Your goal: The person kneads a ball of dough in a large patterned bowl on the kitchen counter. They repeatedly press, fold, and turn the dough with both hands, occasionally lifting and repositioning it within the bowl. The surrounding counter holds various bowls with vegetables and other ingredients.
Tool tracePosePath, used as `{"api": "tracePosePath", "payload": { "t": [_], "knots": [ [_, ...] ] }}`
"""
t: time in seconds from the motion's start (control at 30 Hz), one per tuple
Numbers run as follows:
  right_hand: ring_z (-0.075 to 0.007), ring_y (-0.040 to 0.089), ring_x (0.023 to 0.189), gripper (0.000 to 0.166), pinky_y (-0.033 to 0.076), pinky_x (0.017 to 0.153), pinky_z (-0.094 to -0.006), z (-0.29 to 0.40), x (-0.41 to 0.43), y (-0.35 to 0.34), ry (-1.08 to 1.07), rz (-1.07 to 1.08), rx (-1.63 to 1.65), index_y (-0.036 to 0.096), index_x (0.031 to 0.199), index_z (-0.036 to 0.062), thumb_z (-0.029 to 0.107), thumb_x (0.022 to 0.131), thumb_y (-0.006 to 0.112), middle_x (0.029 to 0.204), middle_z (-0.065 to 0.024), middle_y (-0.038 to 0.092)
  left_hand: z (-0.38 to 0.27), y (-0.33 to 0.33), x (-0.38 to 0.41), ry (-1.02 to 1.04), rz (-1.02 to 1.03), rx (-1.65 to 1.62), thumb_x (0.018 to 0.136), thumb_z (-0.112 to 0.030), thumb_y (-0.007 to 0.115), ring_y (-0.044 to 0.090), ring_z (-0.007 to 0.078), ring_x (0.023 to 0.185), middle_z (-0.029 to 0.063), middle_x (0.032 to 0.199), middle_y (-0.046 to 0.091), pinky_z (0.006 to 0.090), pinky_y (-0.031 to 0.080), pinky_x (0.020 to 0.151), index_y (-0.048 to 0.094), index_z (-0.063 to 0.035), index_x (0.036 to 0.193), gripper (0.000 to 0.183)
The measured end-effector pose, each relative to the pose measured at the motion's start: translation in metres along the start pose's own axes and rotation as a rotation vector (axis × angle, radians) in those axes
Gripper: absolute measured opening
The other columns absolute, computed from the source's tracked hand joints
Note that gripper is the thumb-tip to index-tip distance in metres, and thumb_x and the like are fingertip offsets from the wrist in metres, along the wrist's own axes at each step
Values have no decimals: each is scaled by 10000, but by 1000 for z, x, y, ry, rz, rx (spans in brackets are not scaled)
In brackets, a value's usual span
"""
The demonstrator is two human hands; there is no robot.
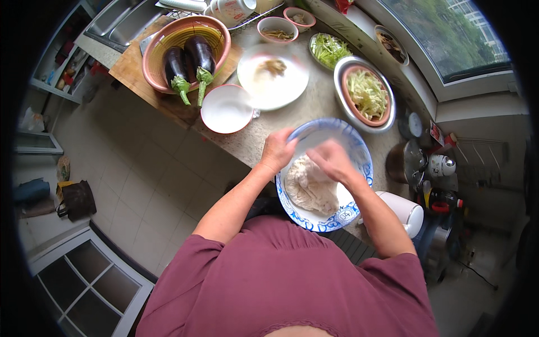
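A large white basin with a blue pattern (365,162) stands at the counter's front edge, close to my body. In it lies a lump of pale, floury dough (311,191). My left hand (278,148) grips the basin's upper left rim, with the thumb over the edge. Over the upper part of the dough is my right hand (330,158), blurred, its fingers pointing left; whether it touches the dough or holds some cannot be told. An empty-looking white bowl with a red rim (227,108) stands on the counter to the upper left.
Behind are a white plate (290,90) with some food, a pink basket (152,69) of eggplants on a wooden cutting board (130,63), and a steel bowl (339,80) around a bowl of shredded greens. A white kettle (400,210) stands right of my right forearm.
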State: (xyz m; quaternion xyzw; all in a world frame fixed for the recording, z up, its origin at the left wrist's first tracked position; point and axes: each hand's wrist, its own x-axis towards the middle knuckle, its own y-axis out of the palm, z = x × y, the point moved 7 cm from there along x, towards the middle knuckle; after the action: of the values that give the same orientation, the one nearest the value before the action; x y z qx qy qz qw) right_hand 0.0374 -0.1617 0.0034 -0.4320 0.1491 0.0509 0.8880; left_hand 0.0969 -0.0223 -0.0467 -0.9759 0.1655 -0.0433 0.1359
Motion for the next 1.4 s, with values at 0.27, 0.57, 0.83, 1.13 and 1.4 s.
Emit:
{"api": "tracePosePath", "payload": {
  "t": [0.27, 0.57, 0.83, 1.13, 1.4],
  "knots": [
    [-239, 459, 716, 225, 347, 664, -383, 48, -97, 28, -699, -302, -319, 485, 616, 124, 224, 663, 681, 713, -49, 445, 7, 4, -8, -39, -15, -39, 785, -120, 614, 646, 271, 793, 177, 857, 648, 341, 489, 702, 615, -2, 968, 218],
    [-260, 485, 789, 154, 360, 694, -413, 32, -18, 55, -368, -379, -512, 550, 763, 104, 229, 706, 620, 780, -73, 480, 1, 3, -14, -96, 52, -67, 805, -133, 605, 639, 315, 841, 206, 922, 639, 360, 490, 709, 603, -3, 1018, 249],
    [-326, 561, 810, 237, 450, 682, -456, -32, 32, 44, 88, -599, -309, 532, 858, 69, 270, 743, 584, 900, -144, 534, -5, 1, -10, -28, 56, -181, 808, -102, 599, 639, 259, 825, 186, 902, 645, 339, 482, 737, 595, 15, 1032, 253],
    [-325, 531, 689, 344, 430, 654, -400, -2, 2, 18, -127, 22, 32, 552, 664, 41, 363, 743, 640, 744, -134, 541, 2, 3, -6, -24, -14, -66, 793, -141, 613, 639, 282, 788, 172, 863, 652, 342, 487, 718, 616, -3, 1005, 253],
    [-225, 433, 594, 240, 289, 540, -363, 45, -88, 38, -666, -274, -475, 481, 606, 154, 269, 688, 674, 639, -46, 387, 2, 4, -15, -53, -11, -63, 801, -144, 602, 635, 303, 782, 187, 844, 637, 353, 480, 684, 612, -4, 955, 209]
  ]
}}
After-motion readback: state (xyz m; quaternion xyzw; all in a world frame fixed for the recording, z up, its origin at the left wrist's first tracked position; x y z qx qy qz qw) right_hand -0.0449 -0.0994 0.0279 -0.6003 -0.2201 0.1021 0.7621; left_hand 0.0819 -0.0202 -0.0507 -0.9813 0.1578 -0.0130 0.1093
